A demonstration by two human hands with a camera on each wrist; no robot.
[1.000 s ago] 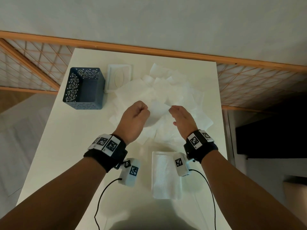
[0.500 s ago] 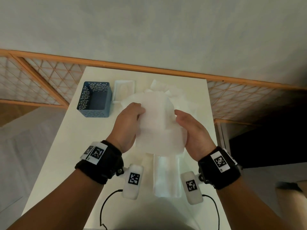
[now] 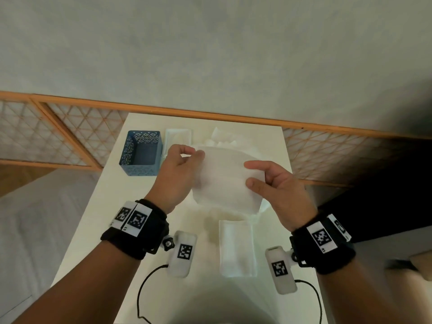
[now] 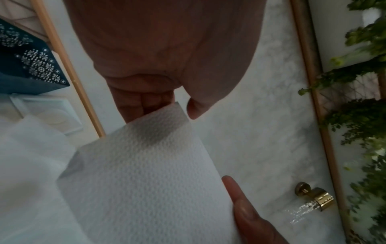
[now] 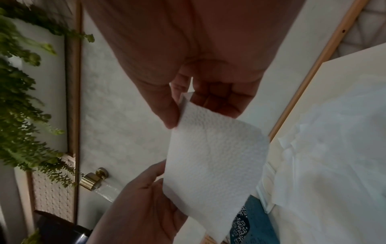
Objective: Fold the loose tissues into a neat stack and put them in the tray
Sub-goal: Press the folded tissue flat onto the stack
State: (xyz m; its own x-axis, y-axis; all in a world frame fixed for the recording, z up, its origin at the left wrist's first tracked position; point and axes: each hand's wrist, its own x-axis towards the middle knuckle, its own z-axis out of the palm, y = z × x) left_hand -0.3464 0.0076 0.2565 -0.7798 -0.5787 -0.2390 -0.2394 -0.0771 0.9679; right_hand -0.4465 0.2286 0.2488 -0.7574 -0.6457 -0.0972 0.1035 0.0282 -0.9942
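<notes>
I hold one white embossed tissue (image 3: pixel 222 181) spread in the air above the table. My left hand (image 3: pixel 189 155) pinches its upper left edge between thumb and fingers. My right hand (image 3: pixel 247 174) pinches its right edge. The left wrist view shows my left hand (image 4: pixel 177 105) at the tissue (image 4: pixel 146 173) corner. In the right wrist view my right hand (image 5: pixel 183 105) nips the tissue (image 5: pixel 213 156) corner. A folded stack of tissues (image 3: pixel 236 249) lies below on the table. Loose tissues (image 3: pixel 224 139) are heaped behind. A blue perforated tray (image 3: pixel 140 155) stands at the back left.
A flat white plastic lid (image 3: pixel 178 136) lies between the blue tray and the loose tissues. The white table (image 3: pixel 98 230) is narrow, with floor dropping off on both sides. A wooden lattice rail (image 3: pixel 70 136) runs behind it. Cables trail from the wrist cameras near the front edge.
Both hands have lifted the tissue off the pile and drawn apart, stretching it wide. The head view has tilted up, so the table sits lower in the frame.
</notes>
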